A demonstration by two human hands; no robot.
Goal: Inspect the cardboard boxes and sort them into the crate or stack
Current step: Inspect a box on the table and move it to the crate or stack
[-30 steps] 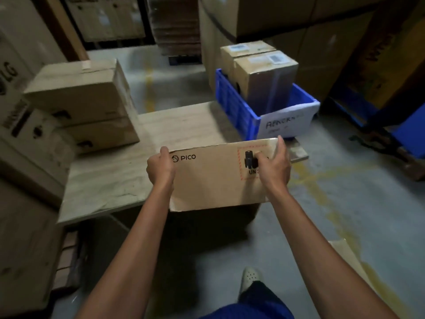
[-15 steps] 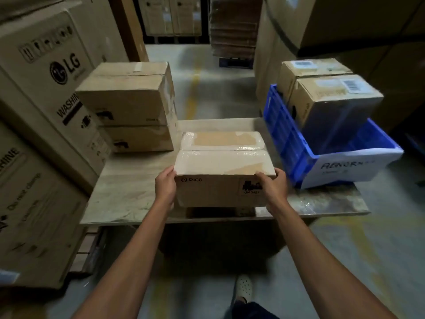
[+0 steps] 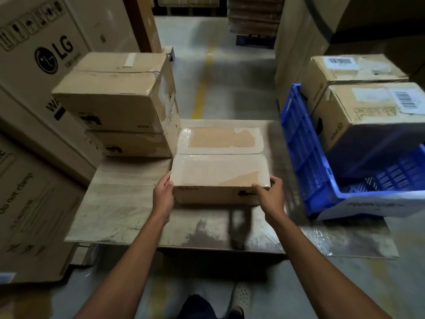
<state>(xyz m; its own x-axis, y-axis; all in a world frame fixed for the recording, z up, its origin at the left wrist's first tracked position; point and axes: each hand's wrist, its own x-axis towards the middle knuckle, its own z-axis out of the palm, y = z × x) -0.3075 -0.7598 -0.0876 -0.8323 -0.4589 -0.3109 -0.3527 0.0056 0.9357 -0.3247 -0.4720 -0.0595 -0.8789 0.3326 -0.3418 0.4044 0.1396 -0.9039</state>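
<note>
A flat cardboard box (image 3: pixel 219 168) with a taped top and a PICO mark lies in the middle of the wooden platform (image 3: pixel 119 203). My left hand (image 3: pixel 163 194) grips its near left corner and my right hand (image 3: pixel 270 196) grips its near right corner. A stack of two cardboard boxes (image 3: pixel 119 104) stands on the platform's far left, right beside the held box. The blue crate (image 3: pixel 308 157) stands at the right with two boxes (image 3: pixel 368 111) in it.
Large LG appliance cartons (image 3: pixel 39 72) wall in the left side. Tall cartons (image 3: pixel 299 42) stand behind the crate. A concrete aisle with a yellow line (image 3: pixel 202 88) runs straight ahead. My foot (image 3: pixel 240 295) is below the platform edge.
The box went from tilted up in front of me to lying flat on the platform, farther forward beside the stack. Both hands stayed on its near corners.
</note>
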